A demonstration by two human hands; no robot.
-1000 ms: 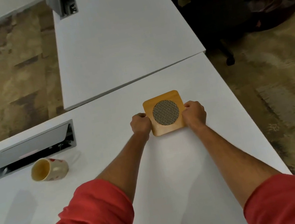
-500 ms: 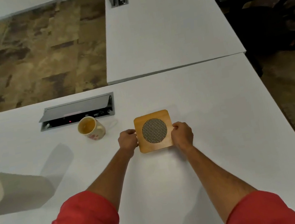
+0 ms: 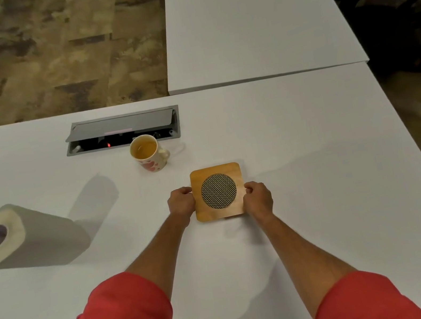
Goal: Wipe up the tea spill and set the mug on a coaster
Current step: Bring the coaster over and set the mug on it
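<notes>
A square wooden coaster [image 3: 214, 171] with a round woven inset lies flat on the white table [image 3: 318, 168]. My left hand [image 3: 181, 204] grips its left edge and my right hand [image 3: 258, 198] grips its right edge. A cream mug [image 3: 150, 153] with red hearts stands upright up and to the left of the coaster, with tea inside and its handle pointing right. A faint wet trace [image 3: 180, 147] curves on the table just right of the mug. A paper towel roll [image 3: 29, 237] lies on its side at the far left.
An open cable box [image 3: 122, 131] with a grey lid is sunk into the table right behind the mug. A second white table [image 3: 250, 25] adjoins at the back right. Dark office chairs [image 3: 397, 14] stand to the right, patterned carpet at the back left.
The view has swung left, so the mug and the paper towel roll now show fully. Both hands stay on the coaster's edges, and the coaster has come a little closer to the mug.
</notes>
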